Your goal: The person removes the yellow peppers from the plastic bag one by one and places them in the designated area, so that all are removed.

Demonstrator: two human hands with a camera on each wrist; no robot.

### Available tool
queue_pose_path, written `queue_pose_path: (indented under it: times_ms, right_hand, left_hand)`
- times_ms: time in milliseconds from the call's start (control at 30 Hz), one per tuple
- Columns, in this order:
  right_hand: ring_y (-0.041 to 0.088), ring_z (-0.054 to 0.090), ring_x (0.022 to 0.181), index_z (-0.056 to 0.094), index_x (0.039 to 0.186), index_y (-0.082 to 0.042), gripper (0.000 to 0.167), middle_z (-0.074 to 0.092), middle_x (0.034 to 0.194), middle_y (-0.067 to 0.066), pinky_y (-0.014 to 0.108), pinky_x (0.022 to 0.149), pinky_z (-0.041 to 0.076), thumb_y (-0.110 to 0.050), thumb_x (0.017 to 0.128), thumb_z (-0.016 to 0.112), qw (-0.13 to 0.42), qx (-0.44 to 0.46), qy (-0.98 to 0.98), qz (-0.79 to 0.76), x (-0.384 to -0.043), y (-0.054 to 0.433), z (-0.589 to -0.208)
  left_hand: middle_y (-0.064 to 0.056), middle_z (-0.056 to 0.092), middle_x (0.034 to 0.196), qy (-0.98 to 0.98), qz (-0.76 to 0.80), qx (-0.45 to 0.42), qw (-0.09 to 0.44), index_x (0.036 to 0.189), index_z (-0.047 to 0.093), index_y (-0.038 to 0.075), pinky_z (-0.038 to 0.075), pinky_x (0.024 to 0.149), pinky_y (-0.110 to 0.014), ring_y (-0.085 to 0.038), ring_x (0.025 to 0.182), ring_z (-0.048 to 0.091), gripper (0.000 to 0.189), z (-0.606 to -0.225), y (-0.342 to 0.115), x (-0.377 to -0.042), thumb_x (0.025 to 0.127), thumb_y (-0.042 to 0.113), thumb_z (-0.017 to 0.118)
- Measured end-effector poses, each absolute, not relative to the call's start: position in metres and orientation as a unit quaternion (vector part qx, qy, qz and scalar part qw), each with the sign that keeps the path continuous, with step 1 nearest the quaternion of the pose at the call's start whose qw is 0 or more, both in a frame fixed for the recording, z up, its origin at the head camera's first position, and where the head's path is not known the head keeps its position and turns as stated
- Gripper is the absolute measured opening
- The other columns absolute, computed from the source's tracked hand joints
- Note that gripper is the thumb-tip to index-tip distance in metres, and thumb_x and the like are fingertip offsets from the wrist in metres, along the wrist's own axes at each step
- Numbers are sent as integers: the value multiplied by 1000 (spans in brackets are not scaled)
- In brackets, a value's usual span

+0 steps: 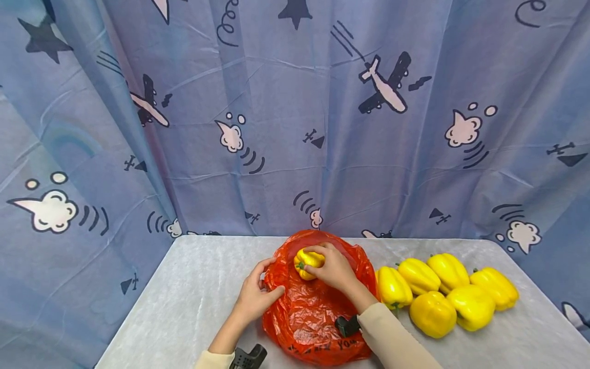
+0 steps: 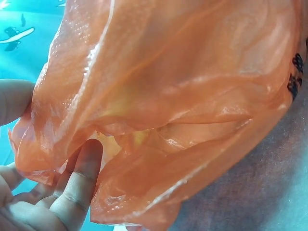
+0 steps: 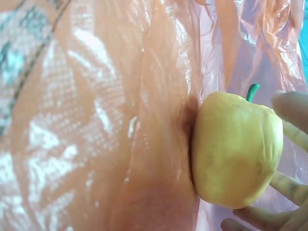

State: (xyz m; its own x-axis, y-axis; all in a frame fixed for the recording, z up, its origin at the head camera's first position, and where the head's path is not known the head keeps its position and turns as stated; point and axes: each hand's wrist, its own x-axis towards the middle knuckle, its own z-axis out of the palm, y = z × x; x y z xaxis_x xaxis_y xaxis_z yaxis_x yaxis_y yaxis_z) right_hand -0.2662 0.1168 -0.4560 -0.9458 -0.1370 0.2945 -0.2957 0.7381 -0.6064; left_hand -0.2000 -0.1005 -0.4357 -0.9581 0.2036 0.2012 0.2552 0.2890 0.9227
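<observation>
A red plastic bag (image 1: 313, 320) lies on the table with its mouth spread wide. At the bag's left rim, my left hand (image 1: 258, 294) grips the thin plastic; in the left wrist view the thumb is on one side of a fold and the fingers (image 2: 79, 185) on the other. My right hand (image 1: 335, 267) reaches into the bag and holds a yellow bell pepper (image 1: 304, 264) near the far wall. In the right wrist view, the pepper (image 3: 236, 149) lies against the plastic, green stem up, with thumb and fingers about its side.
Several yellow bell peppers (image 1: 433, 313) sit in a cluster to the right of the bag, the nearest one close by its rim. A white-covered table (image 1: 193, 287) carries everything. Behind it hangs a blue patterned curtain (image 1: 276, 195).
</observation>
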Motion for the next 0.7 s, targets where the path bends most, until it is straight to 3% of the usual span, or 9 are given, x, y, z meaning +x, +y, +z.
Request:
queue_pose_path:
  times_ms: [367,700]
  right_hand:
    - [25,60,97,70,110,-21,37,61,110,9,46,88,52,-24,75,82,124,105,-926,341,-268,116,-462]
    - [26,58,97,71,107,-19,34,60,108,11,46,89,52,-19,75,82,120,109,-916,366,-266,114,-462]
  left_hand:
    - [-24,50,131,-802,-579,-144,17,136,46,2,58,72,-27,-29,91,66,60,-436,-100,-201,81,-1,69]
    - [-18,50,134,-798,-583,-152,19,137,47,14,57,71,-24,-17,87,66,62,-463,-107,-216,81,9,73]
